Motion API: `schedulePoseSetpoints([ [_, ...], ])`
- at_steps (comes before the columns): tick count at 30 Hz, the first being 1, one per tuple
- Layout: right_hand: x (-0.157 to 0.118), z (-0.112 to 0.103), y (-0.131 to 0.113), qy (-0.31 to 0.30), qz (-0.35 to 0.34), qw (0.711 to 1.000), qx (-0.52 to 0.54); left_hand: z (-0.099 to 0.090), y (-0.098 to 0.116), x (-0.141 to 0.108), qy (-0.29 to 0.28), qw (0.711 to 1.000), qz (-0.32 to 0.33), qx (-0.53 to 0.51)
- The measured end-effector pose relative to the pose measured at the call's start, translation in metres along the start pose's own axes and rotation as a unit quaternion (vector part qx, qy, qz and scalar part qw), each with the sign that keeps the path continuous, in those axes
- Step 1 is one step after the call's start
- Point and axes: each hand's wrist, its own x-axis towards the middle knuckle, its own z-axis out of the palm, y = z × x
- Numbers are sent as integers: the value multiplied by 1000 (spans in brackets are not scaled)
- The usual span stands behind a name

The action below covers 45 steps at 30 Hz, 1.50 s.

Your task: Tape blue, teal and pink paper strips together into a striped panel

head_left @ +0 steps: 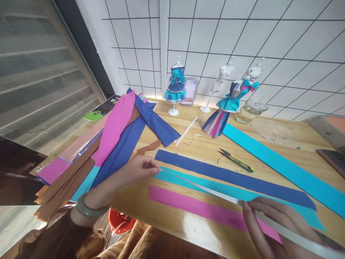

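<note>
My left hand (144,167) is closed in a pinch on one end of a narrow white strip (215,193), near the left end of the turquoise strip (188,180). At the lower right, my right hand (272,219) pinches the same white strip between thumb and fingers, and its tail runs on past the hand to the right edge. The white strip is stretched between both hands, over the turquoise strip. A dark blue strip (229,175) lies behind the turquoise one, and a pink strip (194,207) lies in front of it.
Pink (114,124), blue and brown fabric is heaped at left. Small snips (237,160) lie beyond the blue strip. Dressed forms (176,84), (229,102), a bare white form (222,77) and a glass (250,110) stand by the tiled wall. A broad turquoise strip (283,167) crosses the right side.
</note>
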Motion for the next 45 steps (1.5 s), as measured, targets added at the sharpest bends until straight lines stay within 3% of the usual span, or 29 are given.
schedulePoseSetpoints([
  [6,23,26,-9,-10,-4,999,30,-21,-8,5,0,999,-30,24],
  [15,28,41,-9,-45,2,999,9,-23,-9,27,-19,998,-56,11],
  [21,28,55,-3,-70,1,998,-11,-15,-11,37,72,997,11,27],
  [27,40,69,2,-61,-7,998,-18,-6,-22,41,151,966,72,199],
  [32,46,75,2,-78,-3,996,-46,-6,-23,40,156,942,90,283],
  [45,44,81,2,-80,-10,996,-42,-9,-25,36,126,926,96,343],
])
